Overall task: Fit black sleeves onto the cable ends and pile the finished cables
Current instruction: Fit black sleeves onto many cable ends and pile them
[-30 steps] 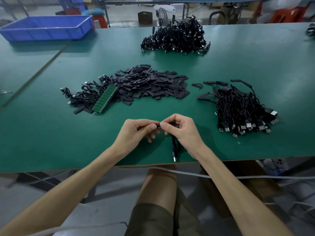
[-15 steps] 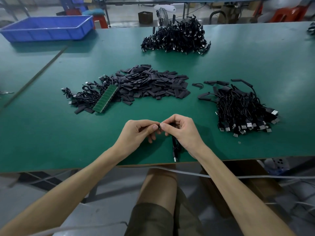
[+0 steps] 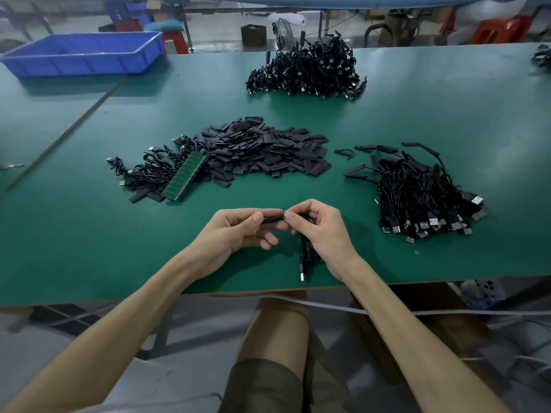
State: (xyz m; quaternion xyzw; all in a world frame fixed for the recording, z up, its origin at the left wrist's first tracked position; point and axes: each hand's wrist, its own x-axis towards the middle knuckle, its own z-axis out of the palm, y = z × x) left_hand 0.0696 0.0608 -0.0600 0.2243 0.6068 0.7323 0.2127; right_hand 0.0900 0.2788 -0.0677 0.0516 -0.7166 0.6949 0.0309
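Where the two hands meet above the near part of the green counter point(image 3: 89, 239), the left hand point(image 3: 235, 234) pinches a black sleeve point(image 3: 272, 219) between thumb and forefinger, and its remaining fingers point(image 3: 268, 242) curl loosely underneath, holding nothing. The right hand point(image 3: 323, 231) closes thumb and forefinger at the sleeve's other end, gripping a black cable point(image 3: 304, 254). The fingertips cover the join, so how far the cable end sits inside the sleeve cannot be told. Below the right palm the cable drops to the counter and ends in a USB plug point(image 3: 302, 275) near the front edge; its upper run is hidden behind the hand.

Beyond the hands lies a heap of loose sleeves point(image 3: 262, 153), flat and dark. A green circuit-board strip point(image 3: 185, 177) lies against the heap's left side, on top of a small tangle of cables point(image 3: 146, 171). To the right sits a pile of cables point(image 3: 417, 195) with plugs pointing toward the near edge — a few sleeved ends show at the top, though the tangle is too dense to tell more. A third cable pile point(image 3: 310, 73) stands at the far side, and a blue tray point(image 3: 83, 55) sits at the far left corner.
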